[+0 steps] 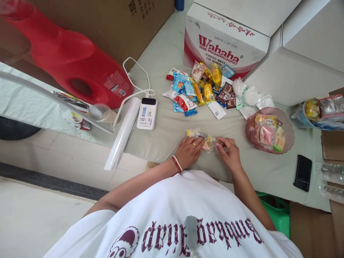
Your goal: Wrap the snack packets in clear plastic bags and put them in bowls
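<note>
The packet [207, 143] is a small, irregular bundle of yellow-printed pieces in clear, glossy, creased film [214, 146]. It lies on the smooth, pale cloth [158, 143], which shows slight wrinkles.

The left hand [189, 150] is palm down, fingers extended and close together; the packet lies under and just beyond its fingertips. Whether these fingers grip or merely press cannot be told. The right hand [228, 152] is partly curled, thumb and forefinger nearly closed on the film at the packet's near-right end. The packet thus sits between the hands, touching both.

Left of the left hand stand a slim, rounded, white power bank [147, 118] and, farther left, a long, shiny plastic roll [122, 138]. Beyond both hands lies a loose heap of crinkled foil and plastic snacks [208, 92], before a printed cardboard carton [215, 46]. Right of the right hand is a round, ribbed, translucent pink bowl [251, 134] holding wrapped snacks; farther right lies a flat black phone [302, 173].
</note>
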The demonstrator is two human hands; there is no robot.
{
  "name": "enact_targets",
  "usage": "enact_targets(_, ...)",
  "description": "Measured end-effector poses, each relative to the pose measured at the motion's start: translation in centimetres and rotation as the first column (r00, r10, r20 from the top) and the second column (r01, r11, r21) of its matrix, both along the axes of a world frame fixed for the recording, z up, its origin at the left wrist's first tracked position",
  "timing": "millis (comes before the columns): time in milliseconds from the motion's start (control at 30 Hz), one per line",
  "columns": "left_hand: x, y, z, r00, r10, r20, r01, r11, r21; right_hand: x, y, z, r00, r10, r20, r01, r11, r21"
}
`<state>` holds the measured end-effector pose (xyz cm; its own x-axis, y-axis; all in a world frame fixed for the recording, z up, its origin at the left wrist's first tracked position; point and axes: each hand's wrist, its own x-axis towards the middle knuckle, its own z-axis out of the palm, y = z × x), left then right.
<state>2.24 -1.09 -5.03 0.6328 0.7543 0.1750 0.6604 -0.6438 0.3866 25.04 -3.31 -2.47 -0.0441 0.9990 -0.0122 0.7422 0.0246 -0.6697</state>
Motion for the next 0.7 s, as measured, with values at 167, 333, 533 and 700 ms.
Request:
enact_targets(167, -0.4, 0.1, 0.0, 0.997, -0.031, -0.075, 0.032, 0.999, 0.018, 0.9, -0.7, -1.0, 0.959, -0.14, 0.248, 0.127, 0.99, 0.069)
enact_targets(333, -0.5, -0.4, -0.1, 0.995, -0.046, -0.083, 0.047, 0.999, 0.014, 0.6, 0.6, 1.5, 0.986, -0.161, -0.037, 0.155, 0.981, -0.118)
enact_targets(533, -0.1, -0.5, -0.2, 0.994, -0.077, -0.084, 0.08, 0.996, 0.034, -6.5, 5.3, 2.7, 0.988, 0.034, 0.149, -0.015, 0.992, -0.125)
enact_targets(700, -2.9, -0.1, 0.2, 0.974, -0.11, 0.198, 0.134, 0.985, -0.111, -9.8, 6.6, 1.7, 0.916, 0.155, 0.371, -0.082, 0.975, -0.206)
